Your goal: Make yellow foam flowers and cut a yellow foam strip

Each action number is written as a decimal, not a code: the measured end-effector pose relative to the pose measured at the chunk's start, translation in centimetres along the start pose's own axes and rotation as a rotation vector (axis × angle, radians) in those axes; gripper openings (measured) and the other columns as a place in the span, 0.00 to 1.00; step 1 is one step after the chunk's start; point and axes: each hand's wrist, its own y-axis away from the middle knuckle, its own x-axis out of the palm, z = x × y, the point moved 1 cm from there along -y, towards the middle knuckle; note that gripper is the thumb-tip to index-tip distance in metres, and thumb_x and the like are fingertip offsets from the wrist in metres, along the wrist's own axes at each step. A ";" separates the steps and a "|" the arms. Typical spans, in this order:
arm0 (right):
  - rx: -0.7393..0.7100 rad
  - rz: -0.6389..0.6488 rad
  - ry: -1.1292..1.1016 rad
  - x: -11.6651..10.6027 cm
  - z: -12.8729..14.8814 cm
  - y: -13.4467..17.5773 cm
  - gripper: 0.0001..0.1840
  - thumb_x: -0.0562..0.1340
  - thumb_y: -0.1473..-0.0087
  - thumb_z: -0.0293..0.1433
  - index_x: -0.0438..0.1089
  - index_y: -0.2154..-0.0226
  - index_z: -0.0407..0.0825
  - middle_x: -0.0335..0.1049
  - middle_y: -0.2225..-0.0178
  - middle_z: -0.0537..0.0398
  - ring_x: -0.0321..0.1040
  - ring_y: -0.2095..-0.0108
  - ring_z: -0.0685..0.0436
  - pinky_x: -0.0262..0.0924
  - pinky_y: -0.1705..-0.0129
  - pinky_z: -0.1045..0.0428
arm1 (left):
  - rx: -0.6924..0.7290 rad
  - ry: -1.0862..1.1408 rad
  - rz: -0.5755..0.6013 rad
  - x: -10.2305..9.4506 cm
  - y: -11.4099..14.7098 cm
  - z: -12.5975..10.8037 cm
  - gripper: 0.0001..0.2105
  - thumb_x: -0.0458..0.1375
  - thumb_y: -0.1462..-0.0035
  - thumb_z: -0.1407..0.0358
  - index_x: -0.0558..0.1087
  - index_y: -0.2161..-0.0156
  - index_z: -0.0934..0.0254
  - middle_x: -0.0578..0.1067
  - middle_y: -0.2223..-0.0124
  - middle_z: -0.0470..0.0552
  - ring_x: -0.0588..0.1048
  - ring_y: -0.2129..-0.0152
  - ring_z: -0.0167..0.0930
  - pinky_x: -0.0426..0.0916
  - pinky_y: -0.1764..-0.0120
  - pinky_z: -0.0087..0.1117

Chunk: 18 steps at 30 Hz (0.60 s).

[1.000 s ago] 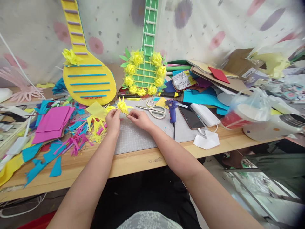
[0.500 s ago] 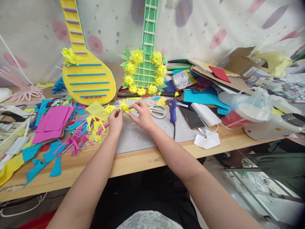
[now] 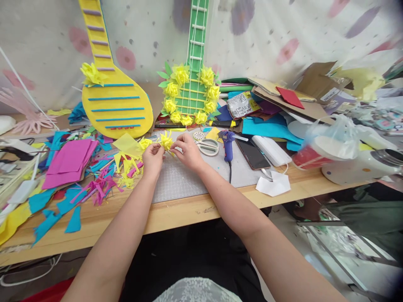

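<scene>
Between my two hands, above the grey cutting mat [image 3: 179, 184], is a yellow paper flower [image 3: 166, 141] with pointed petals. My left hand [image 3: 153, 158] is closed and pinches the flower's lower left side. Thumb and forefinger of my right hand [image 3: 188, 151] press together at its right edge. Another yellow paper flower [image 3: 145, 144] lies just behind my left fingers. Scissors with pale handles [image 3: 208, 147] and a blue glue gun [image 3: 228, 145] rest on the mat right of my hands.
Behind stand a yellow lute-shaped craft [image 3: 118, 102] and a green one [image 3: 190, 98] ringed with yellow flowers. Paper scraps [image 3: 102, 184] and magenta sheets [image 3: 69, 162] cover the left. A phone [image 3: 253, 153], a power bank [image 3: 272, 151] and a bagged cup [image 3: 315, 153] stand right.
The flower has turned and shifted slightly right between my hands. My right fingers, more spread before, have drawn together at its edge.
</scene>
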 end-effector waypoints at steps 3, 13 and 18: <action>-0.043 0.018 0.015 -0.2 0.1 0.0 0.06 0.60 0.47 0.31 0.72 0.70 0.48 0.60 0.66 0.51 0.57 0.62 0.47 0.54 0.59 0.51 | -0.069 0.054 -0.007 0.1 0.2 -0.4 0.05 0.59 0.60 0.70 0.69 0.73 0.66 0.69 0.77 0.43 0.68 0.79 0.24 0.64 0.76 0.25; 0.241 -0.225 -0.343 -0.5 0.0 -0.1 0.11 0.56 0.46 0.38 0.67 0.65 0.48 0.62 0.68 0.55 0.59 0.68 0.51 0.58 0.64 0.53 | -0.053 0.087 0.067 0.2 0.4 -0.5 0.09 0.64 0.61 0.66 0.70 0.73 0.66 0.71 0.73 0.45 0.69 0.76 0.24 0.61 0.79 0.22; 0.672 -0.156 -0.759 -0.1 -0.8 -0.7 0.10 0.53 0.46 0.37 0.64 0.68 0.48 0.62 0.71 0.58 0.61 0.72 0.54 0.57 0.70 0.57 | -0.090 0.188 0.105 0.3 0.6 -0.8 0.12 0.66 0.63 0.66 0.70 0.73 0.67 0.70 0.73 0.44 0.68 0.75 0.24 0.63 0.76 0.23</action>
